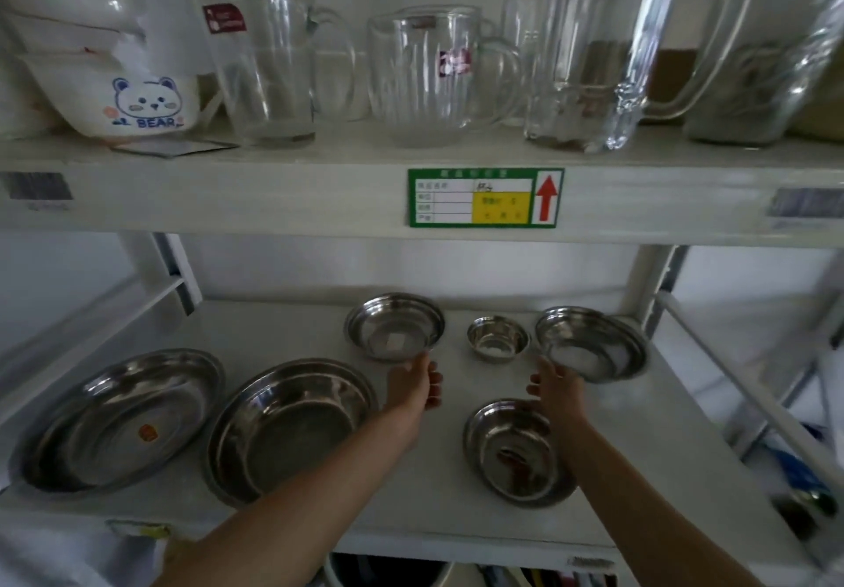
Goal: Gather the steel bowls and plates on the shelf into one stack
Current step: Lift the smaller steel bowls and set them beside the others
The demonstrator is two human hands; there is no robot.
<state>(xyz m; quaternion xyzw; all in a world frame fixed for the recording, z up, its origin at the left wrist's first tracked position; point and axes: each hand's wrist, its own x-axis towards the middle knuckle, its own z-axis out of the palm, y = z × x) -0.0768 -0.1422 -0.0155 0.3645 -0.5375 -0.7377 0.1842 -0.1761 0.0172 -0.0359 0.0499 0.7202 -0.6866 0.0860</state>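
Several steel pieces lie apart on the lower shelf. Two large plates sit at the left and the centre left. At the back stand a middle bowl, a small bowl and a right bowl. Another bowl sits front right, partly under my right forearm. My left hand pinches the near rim of the back middle bowl, fingers curled below it. My right hand has its fingers spread, with the fingertips at the near left rim of the back right bowl.
The upper shelf overhangs the bowls and carries glass jugs and white bear-print bowls. White shelf posts stand at the back left and the back right. Another rack rail runs along the right.
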